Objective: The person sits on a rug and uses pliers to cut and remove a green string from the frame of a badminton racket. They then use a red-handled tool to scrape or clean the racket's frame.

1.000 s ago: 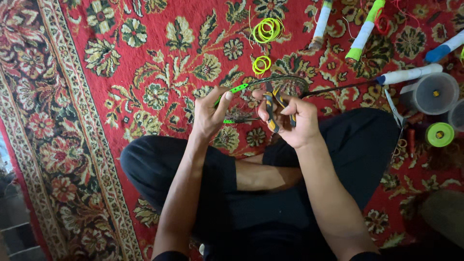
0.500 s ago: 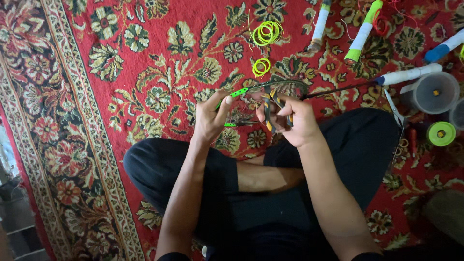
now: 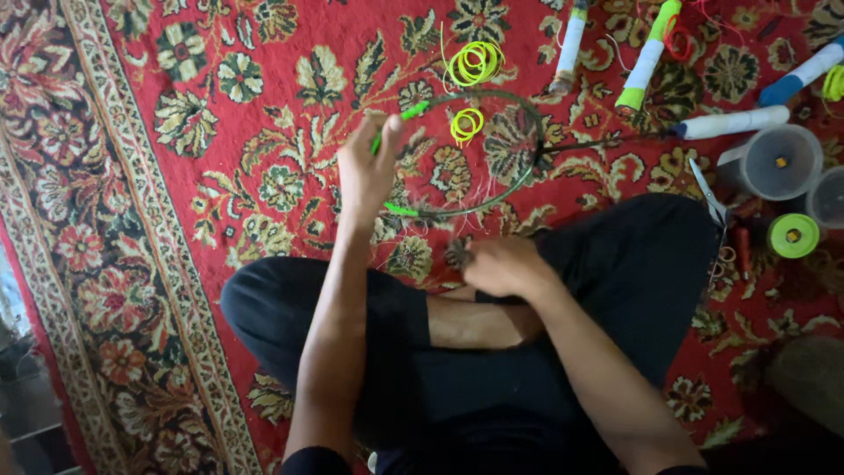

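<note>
Head view: the left hand (image 3: 367, 171) is gripping a dark bent rod (image 3: 519, 167) with green-wrapped ends, held over the red carpet (image 3: 220, 132). The right hand (image 3: 501, 266), blurred, is apparently pinching thin thread; tightening likely requires steady tension.

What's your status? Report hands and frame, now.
Left hand grips the racket frame at its green-wrapped edge. Right hand closed near lap, contents unclear. String coils lie beyond.

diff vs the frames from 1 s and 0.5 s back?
The right hand has left the wire hoop and drawn back toward the lap, blurred. The left hand still grips the hoop's green-wrapped end, now raised. The yellow-green coils and spools lie unmoved on the carpet.
</note>
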